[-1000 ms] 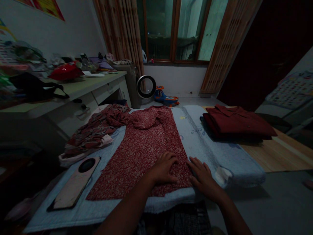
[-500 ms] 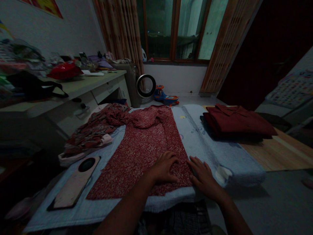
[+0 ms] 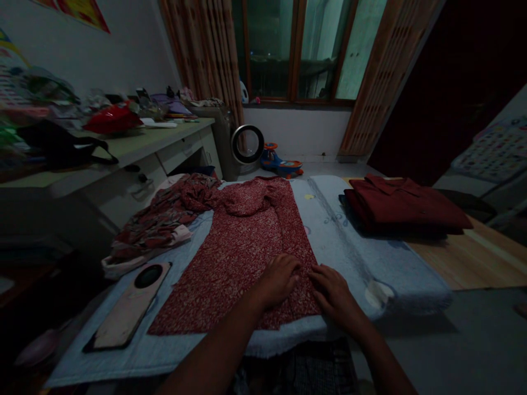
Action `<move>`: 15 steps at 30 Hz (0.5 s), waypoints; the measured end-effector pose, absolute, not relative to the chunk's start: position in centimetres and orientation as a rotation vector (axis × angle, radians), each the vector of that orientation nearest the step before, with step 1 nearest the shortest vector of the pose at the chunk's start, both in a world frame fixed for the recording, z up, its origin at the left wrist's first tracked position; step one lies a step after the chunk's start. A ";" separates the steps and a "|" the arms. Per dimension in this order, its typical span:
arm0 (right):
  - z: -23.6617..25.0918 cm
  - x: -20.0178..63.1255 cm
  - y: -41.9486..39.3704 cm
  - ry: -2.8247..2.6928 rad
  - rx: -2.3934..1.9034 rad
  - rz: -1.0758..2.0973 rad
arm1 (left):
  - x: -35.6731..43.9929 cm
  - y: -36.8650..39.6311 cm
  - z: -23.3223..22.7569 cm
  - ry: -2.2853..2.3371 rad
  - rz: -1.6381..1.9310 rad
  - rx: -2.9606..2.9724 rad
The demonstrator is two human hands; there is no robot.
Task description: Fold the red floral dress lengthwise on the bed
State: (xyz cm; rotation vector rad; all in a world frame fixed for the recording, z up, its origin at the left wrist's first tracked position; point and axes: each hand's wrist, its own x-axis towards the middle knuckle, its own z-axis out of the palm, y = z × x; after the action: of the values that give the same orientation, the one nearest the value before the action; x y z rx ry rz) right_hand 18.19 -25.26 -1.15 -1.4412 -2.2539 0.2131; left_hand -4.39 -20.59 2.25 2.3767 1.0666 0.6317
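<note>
Dim room, view down onto a pale blue towel-like cover (image 3: 349, 247) spread over a work surface. Red speckled garment (image 3: 242, 247) lies flat along it lengthwise, top end bunched toward the window, hem edge near the cover's front edge. Left hand (image 3: 278, 280) rests palm-down on the garment's lower right part, fingers curled loosely together, gripping nothing. Right hand (image 3: 333, 293) lies palm-down at the garment's right side edge, fingers a little spread and flat, tips on the fabric edge, heel on the cover; holds nothing. The two hands are just beside each other, thumbs almost touching. Right of the garment is a bare strip of cover running back to the folded dark red shirts (image 3: 405, 208), which sit at the far right, well apart from the hands. Past the cover's right edge, bare wooden tabletop (image 3: 465, 258). Left of the garment: a pinkish flat board with a round hole (image 3: 129, 304), lying on the cover near its left front corner, apart from the garment's left edge by a narrow gap. Behind it, a crumpled heap of red patterned clothes (image 3: 160, 219) touches the garment's top-left. Cover's front edge hangs slightly over, just below the hem. Cluttered desk (image 3: 135, 145) to the far left, a round fan (image 3: 247, 144) and a toy ride-on car (image 3: 280, 162) on the floor below the window (image 3: 296, 49).
</note>
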 end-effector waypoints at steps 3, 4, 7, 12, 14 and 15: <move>-1.0 18.8 -25.7 -2.276 -1.434 0.238 | -4.3 -20.5 2.2 1.068 0.616 2.399; -0.8 19.0 -25.9 -2.283 -1.426 0.249 | -4.3 -20.5 2.1 1.065 0.609 2.405; -0.1 19.6 -26.4 -2.301 -1.398 0.312 | -4.4 -20.5 2.2 1.065 0.590 2.411; 1.2 20.4 -27.3 -2.281 -1.379 0.478 | -4.4 -20.6 2.4 1.080 0.572 2.400; 1.7 20.6 -27.5 -2.269 -1.368 0.525 | -4.4 -20.6 2.5 1.086 0.561 2.396; 2.0 20.7 -27.5 -2.266 -1.365 0.547 | -4.4 -20.5 2.6 1.081 0.557 2.397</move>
State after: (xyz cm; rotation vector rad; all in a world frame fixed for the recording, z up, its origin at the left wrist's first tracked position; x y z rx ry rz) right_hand 20.67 -27.48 2.03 -1.3652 -2.2664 0.5466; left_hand -4.41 -20.54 2.55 2.3969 1.0809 0.5575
